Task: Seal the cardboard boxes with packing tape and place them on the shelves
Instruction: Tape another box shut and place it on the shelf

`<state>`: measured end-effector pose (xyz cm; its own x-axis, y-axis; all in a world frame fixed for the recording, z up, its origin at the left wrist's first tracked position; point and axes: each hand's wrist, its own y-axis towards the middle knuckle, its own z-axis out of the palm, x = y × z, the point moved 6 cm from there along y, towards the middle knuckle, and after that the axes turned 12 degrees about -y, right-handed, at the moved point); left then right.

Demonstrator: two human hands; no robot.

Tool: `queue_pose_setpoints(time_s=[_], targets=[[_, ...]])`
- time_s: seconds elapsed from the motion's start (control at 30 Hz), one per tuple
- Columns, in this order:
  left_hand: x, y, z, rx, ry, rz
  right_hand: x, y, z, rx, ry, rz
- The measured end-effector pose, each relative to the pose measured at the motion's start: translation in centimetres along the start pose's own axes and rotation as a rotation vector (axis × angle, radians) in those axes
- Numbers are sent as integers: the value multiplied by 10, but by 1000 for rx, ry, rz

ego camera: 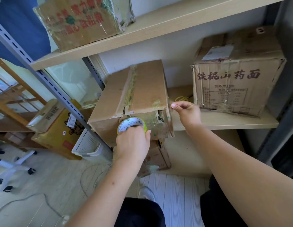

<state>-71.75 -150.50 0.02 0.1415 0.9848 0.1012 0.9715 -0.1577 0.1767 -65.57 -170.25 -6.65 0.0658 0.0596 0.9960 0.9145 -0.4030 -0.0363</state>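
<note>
A worn cardboard box (142,89) rests on the middle shelf (224,122), its front end hanging over the shelf edge, old tape along its top seam. My left hand (134,143) grips a roll of packing tape (131,124) against the box's torn front face. My right hand (186,110) is beside the box's right front corner, thumb and forefinger pinched together, apparently on the clear tape's end, which is hard to make out.
A taped box with printed characters (237,82) stands at the right of the same shelf. Another wrapped box (80,22) sits on the upper shelf (159,25). Below are a small box (157,156), a white basket (88,145), a yellow carton (60,131) and a chair base (13,164).
</note>
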Motion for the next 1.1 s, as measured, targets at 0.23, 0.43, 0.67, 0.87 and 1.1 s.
queue_pose_setpoints(time_s=[0.23, 0.43, 0.67, 0.87, 1.1], targets=[[6, 1, 12, 6, 45, 1, 16, -10, 25, -51, -445, -238], [19, 6, 12, -20, 59, -29, 6, -10, 24, -108, -778, -136], [48, 3, 2, -84, 84, -75, 49, -48, 51, 49, -747, -773], [53, 8, 7, -73, 43, -59, 35, -28, 79, 180, -870, -905], [66, 12, 15, 6, -80, 277, 33, -23, 81, 127, -749, -932]])
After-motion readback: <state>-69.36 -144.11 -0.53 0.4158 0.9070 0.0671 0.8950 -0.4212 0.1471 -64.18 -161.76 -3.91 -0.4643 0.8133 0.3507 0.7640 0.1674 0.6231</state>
